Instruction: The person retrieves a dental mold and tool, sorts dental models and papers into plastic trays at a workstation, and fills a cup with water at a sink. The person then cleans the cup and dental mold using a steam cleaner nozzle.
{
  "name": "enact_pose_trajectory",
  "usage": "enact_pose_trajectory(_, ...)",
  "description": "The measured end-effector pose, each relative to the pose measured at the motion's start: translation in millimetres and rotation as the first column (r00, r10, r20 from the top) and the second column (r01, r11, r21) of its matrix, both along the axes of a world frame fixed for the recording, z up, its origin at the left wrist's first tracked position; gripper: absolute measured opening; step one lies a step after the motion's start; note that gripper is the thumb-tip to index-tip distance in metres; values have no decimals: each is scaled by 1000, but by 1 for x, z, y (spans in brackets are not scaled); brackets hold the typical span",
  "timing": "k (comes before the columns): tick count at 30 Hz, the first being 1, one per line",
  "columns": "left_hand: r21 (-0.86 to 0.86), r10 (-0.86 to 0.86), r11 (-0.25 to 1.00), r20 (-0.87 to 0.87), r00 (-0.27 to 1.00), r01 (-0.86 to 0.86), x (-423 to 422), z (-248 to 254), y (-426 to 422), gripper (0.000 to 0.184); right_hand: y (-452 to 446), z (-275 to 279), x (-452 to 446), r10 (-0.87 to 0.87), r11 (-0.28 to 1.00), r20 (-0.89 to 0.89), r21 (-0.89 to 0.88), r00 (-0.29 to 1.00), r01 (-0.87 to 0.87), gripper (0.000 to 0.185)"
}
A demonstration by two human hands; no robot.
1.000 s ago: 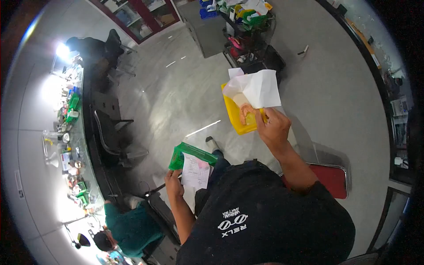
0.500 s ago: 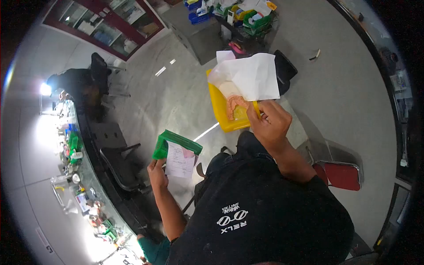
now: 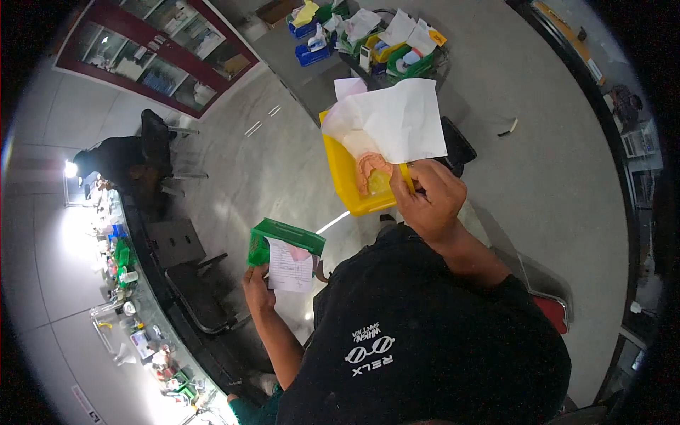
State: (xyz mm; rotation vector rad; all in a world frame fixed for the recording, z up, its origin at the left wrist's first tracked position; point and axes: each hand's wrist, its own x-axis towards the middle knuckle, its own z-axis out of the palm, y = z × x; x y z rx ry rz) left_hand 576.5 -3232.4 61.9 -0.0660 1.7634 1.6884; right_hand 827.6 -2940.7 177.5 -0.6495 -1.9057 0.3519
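My right hand (image 3: 432,197) is closed on the near edge of a yellow plastic tray (image 3: 340,173). Inside the tray lies a pinkish-orange dental cast (image 3: 368,170), shaped like an arch. A white paper sheet (image 3: 407,120) covers much of the tray's far side and hangs over its rim. My left hand (image 3: 257,287) grips a green plastic tray (image 3: 287,230) at its near left corner. A printed form (image 3: 289,269) with a pink slip (image 3: 299,253) hangs over this tray's near side, and its contents are hidden.
Ahead, a grey table (image 3: 312,88) bears several blue, green and yellow trays with papers. A lit workbench (image 3: 152,290) runs along the left, with a black chair (image 3: 202,294) beside it and a person (image 3: 117,159) farther along. A red chair (image 3: 551,310) stands at right.
The view has moved forward through the room. The tray table shows more fully ahead, and the red chair has slid back behind my right arm. Both hands keep their trays.
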Motion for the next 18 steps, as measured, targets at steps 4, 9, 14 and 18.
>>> enact_pose_trajectory(4,-48,51,998,25,998,-50,5,-8,32,26,34,-6,-1,-4,1000,15,-12,1000,4,18)
enact_pose_trajectory(9,37,84,996,56,995,-86,6,-12,66,26,78,-17,-3,26,999,46,-47,999,-24,16)
enact_pose_trajectory(14,20,91,995,106,990,-94,-3,-26,83,25,105,-47,-2,23,993,115,-118,993,-9,15)
enact_pose_trajectory(18,-19,38,999,94,995,-37,-20,-27,112,25,120,-72,5,-10,959,144,-279,989,50,12)
